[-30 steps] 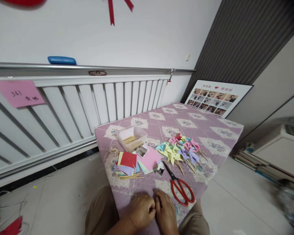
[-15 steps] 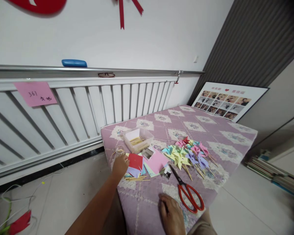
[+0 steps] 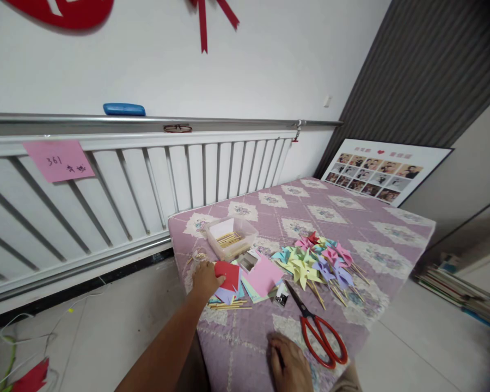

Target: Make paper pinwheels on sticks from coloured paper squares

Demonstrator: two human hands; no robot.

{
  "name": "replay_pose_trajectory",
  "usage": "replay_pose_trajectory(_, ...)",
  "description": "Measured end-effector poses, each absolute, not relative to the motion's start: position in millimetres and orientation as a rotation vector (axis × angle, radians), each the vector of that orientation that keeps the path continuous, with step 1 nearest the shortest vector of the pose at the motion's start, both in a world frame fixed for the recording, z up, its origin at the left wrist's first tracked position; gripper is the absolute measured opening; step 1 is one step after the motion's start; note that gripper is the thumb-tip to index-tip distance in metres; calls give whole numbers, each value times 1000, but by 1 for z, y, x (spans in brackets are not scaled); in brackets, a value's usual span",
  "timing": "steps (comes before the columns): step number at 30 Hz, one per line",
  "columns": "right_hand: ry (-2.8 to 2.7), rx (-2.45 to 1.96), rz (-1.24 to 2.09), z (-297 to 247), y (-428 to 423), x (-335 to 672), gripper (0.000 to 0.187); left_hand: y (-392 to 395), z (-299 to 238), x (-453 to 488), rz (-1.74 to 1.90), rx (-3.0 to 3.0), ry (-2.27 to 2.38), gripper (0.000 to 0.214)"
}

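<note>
My left hand point(image 3: 206, 281) lies at the left edge of a stack of square paper, its thumb apart over the top red sheet point(image 3: 227, 275). Its fingers bend down just in front of a small clear dish point(image 3: 198, 254); I make out nothing held. Loosely curled on the cloth, my right hand point(image 3: 292, 362) has a gap between thumb and fingers and nothing visible in it. Red-handled scissors point(image 3: 315, 326) lie beside it, blades pointing away. Several finished paper pinwheels point(image 3: 304, 268) on sticks are heaped farther off. Pink paper point(image 3: 263, 275) tops another stack in the middle.
A clear plastic box point(image 3: 231, 238) holds thin wooden sticks; several more sticks point(image 3: 231, 306) lie below the red stack. A small black packet point(image 3: 282, 297) sits near the scissors' tip. Behind the purple flowered bed cloth point(image 3: 265, 218) stands a white radiator point(image 3: 224, 169).
My left hand has shifted slightly, its thumb now showing spread over the red paper. My right hand stays resting on the cloth. The view has tilted a little upward.
</note>
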State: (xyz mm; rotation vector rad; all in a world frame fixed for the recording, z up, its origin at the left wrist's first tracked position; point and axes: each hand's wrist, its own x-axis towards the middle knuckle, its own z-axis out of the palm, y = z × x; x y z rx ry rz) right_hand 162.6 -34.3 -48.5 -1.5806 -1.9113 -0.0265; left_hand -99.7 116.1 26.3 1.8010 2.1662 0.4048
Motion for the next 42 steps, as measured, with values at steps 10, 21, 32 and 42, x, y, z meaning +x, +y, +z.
replay_pose_trajectory(10, -1930, -1602, 13, -47, -35, 163, 23, 116, 17, -93, 455, 1659, 2197, 47)
replay_pose_trajectory(21, -1910, -1596, 41, -44, -36, 161, 20, 110, 15, -89, 524, 1624, 2245, 42)
replay_pose_trajectory(32, -1892, -1582, 22, -43, -36, 160, 18, 106, 8, -83, 613, 1704, 2261, 45)
replay_pose_trajectory(42, -1901, -1616, 37, -43, -37, 160, 21, 106, 7, -84, 711, 1749, 2202, 34)
